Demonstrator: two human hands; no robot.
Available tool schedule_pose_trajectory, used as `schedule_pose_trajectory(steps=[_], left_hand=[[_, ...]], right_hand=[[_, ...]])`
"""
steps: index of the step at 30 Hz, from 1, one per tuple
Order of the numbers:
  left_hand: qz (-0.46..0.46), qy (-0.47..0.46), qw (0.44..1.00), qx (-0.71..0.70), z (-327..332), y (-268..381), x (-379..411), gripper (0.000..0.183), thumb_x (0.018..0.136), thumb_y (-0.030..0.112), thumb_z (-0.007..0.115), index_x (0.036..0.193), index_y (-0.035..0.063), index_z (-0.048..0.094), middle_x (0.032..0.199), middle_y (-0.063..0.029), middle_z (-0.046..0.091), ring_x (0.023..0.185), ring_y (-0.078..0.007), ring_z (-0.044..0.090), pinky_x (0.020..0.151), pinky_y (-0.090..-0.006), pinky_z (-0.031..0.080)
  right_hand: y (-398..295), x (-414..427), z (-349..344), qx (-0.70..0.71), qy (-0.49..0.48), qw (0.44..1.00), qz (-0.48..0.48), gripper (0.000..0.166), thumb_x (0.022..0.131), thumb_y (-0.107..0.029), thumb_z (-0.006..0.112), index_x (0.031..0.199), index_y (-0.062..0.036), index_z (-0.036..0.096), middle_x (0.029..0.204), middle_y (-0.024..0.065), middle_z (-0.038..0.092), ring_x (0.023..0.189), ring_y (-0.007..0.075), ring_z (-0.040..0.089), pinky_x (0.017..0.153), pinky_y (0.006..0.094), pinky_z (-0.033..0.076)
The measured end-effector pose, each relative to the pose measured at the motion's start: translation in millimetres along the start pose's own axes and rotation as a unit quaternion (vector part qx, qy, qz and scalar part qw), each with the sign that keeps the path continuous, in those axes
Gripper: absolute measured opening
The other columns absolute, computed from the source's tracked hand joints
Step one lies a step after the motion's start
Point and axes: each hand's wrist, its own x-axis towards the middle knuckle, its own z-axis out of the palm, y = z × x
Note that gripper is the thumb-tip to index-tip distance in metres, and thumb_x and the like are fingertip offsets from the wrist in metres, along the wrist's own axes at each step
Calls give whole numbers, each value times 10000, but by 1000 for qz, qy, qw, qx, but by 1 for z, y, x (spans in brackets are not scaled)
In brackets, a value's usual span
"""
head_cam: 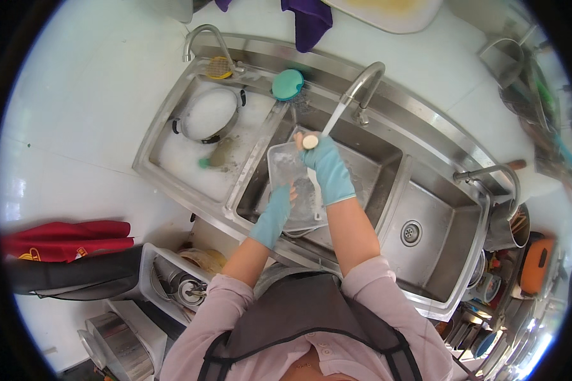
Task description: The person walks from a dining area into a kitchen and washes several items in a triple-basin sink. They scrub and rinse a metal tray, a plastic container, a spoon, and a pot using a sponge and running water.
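A clear plastic tub (286, 162) is tilted over the middle basin of a stainless steel sink (362, 166). My left hand (279, 205), in a light blue glove with bare fingertips showing, touches the tub's near left side. My right hand (321, 152), gloved alike, is closed around something with a round pale wooden end (310, 141); the rest of it is hidden. Water runs from the middle faucet (374, 71) beside my right hand. In the left basin a two-handled pot (210, 116) of suds stands in foamy water.
A green round scrubber (287, 85) and a yellow-rimmed sponge (219, 68) lie on the sink's back ledge. The right basin (424, 209) has a drain. White bins (148, 271) with metal ware stand at lower left. A metal container (500, 228) holds utensils at right.
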Motion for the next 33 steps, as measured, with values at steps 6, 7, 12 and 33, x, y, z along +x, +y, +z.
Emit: schedule_pose_trajectory(steps=[6, 7, 12, 33], left_hand=[[32, -48, 976, 210, -1, -24, -18, 452, 814, 339, 506, 1174, 69, 473, 1121, -106, 515, 1019, -203, 485, 862, -380, 357], [68, -55, 970, 228, -10, -34, -13, 465, 807, 354, 512, 1165, 58, 478, 1110, -108, 519, 1009, -201, 491, 855, -373, 364], [131, -98, 917, 364, 1, -41, -24, 524, 790, 416, 524, 1107, -1, 503, 1066, -137, 539, 969, -225, 514, 834, -342, 391], [288, 160, 695, 639, 34, -54, 52, 173, 728, 185, 535, 722, 28, 606, 678, -133, 596, 684, -275, 605, 584, -359, 478]], right_hand=[[-38, 14, -21, -149, 30, 988, 18, 359, 801, -372, 475, 705, -39, 572, 716, 192, 575, 728, 382, 536, 641, 384, 459], [-59, 8, -20, -109, 25, 994, 20, 367, 795, -384, 479, 710, -39, 570, 711, 196, 569, 734, 394, 525, 647, 396, 456], [-59, 4, -34, -124, 93, 987, -37, 318, 779, -307, 558, 831, 6, 587, 720, 191, 582, 673, 318, 562, 632, 340, 462], [329, -335, -172, -318, 4, 841, 438, 263, 688, -85, 508, 915, 46, 524, 900, 257, 569, 829, 369, 569, 718, 419, 463]])
